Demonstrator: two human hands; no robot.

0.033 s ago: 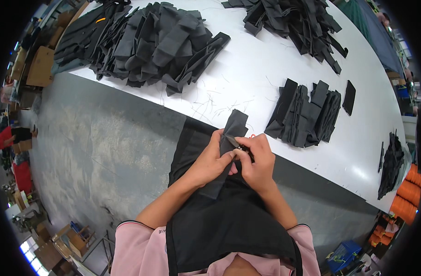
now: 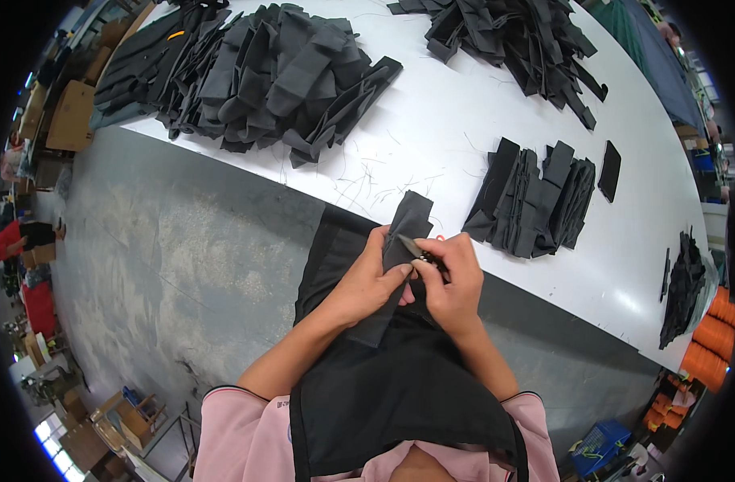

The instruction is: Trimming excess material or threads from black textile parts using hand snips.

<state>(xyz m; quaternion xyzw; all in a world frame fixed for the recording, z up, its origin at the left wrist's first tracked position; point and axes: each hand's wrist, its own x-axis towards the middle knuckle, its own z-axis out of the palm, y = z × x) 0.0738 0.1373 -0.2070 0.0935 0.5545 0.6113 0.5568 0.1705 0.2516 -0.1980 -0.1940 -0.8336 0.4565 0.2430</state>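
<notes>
Bright, even overhead light falls on the white bench, which shows a soft glare patch near its right end and only faint shadows under the black fabric piles. The fisheye lens bends the bench edge into a curve and rings the view with a black border, squeezing everything near the rim. The centre is sharp, though the dark cloth loses detail, and daylight glows at the lower left.
</notes>
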